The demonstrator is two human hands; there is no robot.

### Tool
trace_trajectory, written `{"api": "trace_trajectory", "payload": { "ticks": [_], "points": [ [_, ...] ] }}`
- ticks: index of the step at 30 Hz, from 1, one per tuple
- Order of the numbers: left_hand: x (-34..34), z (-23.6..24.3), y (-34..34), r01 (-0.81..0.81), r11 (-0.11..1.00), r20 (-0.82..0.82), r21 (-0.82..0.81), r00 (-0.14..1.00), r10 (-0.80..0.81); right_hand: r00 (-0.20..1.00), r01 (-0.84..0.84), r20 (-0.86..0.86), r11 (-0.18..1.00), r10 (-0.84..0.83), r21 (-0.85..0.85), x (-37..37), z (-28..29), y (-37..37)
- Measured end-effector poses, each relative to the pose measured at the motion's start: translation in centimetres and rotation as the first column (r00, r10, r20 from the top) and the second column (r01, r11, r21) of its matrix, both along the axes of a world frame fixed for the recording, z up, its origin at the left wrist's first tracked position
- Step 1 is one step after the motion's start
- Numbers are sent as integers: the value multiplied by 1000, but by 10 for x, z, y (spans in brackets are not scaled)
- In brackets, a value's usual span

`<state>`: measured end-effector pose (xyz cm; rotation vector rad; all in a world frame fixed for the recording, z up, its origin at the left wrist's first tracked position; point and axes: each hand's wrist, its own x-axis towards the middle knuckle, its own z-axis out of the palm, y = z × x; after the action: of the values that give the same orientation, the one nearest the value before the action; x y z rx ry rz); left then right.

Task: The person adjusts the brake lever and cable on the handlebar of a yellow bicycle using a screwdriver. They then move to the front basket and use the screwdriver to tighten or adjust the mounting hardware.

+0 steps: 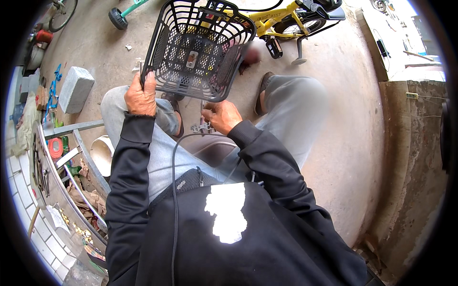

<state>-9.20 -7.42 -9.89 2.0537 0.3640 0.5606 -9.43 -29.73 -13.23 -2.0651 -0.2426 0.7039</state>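
A black plastic bicycle basket (193, 88) is held tilted in front of me, its meshed inside facing up. My left hand (141, 97) grips its near left corner, thumb over the rim. Just below the near right rim, my right hand (222, 117) is closed with curled fingers; a thin metal piece seems to show by its fingertips, too small to name. A small metal plate (192, 59) sits at the basket's bottom. Under my right hand, between my knees, lies a silvery metal part (202, 127) of unclear kind.
A yellow child's bicycle (279, 21) stands beyond the basket, its pedal and kickstand toward me. At left are a grey block (76, 89), a white bucket (101, 155) and a metal-framed table (78, 126) with clutter. A concrete wall (415, 157) runs along the right.
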Motion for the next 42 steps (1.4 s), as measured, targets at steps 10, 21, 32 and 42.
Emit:
{"api": "trace_trajectory", "payload": {
  "ticks": [10, 21, 32, 42],
  "points": [
    [3, -8, 1, -4, 1000, 18, -10, 1000, 4, 999, 14, 32, 1000, -15, 17, -1, -3, -1],
    [5, -13, 5, -8, 1000, -6, 24, 1000, 8, 996, 30, 84, 999, -31, 14, -4, -4, -3],
    [5, -12, 4, 1, 1000, -19, 13, 1000, -1, 994, 9, 110, 1000, -10, 8, -3, -2, -6],
    [5, -10, 1, -18, 999, -26, -38, 1000, 17, 995, 11, 101, 1000, -10, -9, -4, 3, -7]
  ]
}}
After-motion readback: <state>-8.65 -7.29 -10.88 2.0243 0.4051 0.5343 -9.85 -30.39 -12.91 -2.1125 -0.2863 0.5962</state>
